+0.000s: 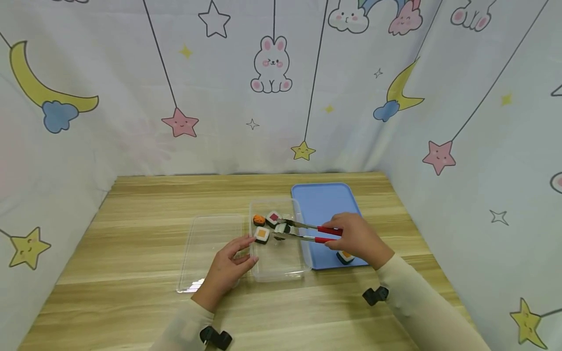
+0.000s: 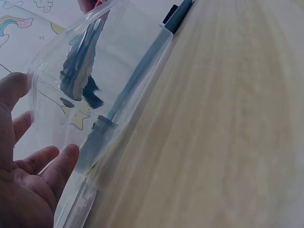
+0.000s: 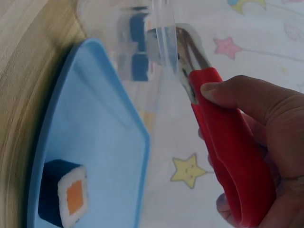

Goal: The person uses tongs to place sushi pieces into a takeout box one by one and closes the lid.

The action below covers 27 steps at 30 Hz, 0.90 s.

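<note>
My right hand [image 1: 357, 239] grips metal tongs with red handles [image 3: 228, 147], whose tips reach into a clear plastic box [image 1: 281, 273]. Between or beside the tips sits a dark and white sushi piece [image 1: 282, 228]. Three more pieces lie at the box's left: an orange-topped one [image 1: 259, 220], one with a red centre [image 1: 273, 218] and one with an orange centre [image 1: 262, 235]. My left hand [image 1: 228, 265] has its fingers spread against the box's left wall, slightly bent. Whether the tongs pinch the piece, I cannot tell.
A blue tray [image 1: 322, 207] stands right of the box, partly under my right hand, with an orange-centred sushi piece [image 3: 71, 194] near its front edge. Left of the box, a clear lid [image 1: 206, 243] lies flat on the wooden table [image 1: 131, 273]. Patterned curtains stand behind and at the sides.
</note>
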Tool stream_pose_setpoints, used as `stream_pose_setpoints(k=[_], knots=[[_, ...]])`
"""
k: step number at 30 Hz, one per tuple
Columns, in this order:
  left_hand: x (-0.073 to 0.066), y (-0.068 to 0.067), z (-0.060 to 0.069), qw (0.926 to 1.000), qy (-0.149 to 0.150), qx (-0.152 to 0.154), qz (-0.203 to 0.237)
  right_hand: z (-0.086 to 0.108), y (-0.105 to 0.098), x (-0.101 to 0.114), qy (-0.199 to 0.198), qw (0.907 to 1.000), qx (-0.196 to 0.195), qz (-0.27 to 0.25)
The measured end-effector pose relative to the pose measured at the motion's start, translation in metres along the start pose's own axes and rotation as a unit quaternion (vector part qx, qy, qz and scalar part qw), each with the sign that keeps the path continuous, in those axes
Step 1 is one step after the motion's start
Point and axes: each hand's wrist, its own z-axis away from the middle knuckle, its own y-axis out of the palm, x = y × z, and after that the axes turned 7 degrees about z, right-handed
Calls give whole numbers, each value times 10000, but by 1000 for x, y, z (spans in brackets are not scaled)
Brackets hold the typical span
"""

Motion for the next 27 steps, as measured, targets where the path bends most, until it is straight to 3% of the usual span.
stream_pose_setpoints(k=[14, 19, 27], knots=[[0, 0, 1, 10000, -53, 2, 30, -14, 3, 18, -472, 9973, 37, 554], [2, 0, 0, 10000, -44, -12, 53, -17, 6, 19, -462, 9975, -47, 528], [1, 0, -1, 9999, -153, -15, 25, -18, 4, 20, -405, 9963, 124, 745]])
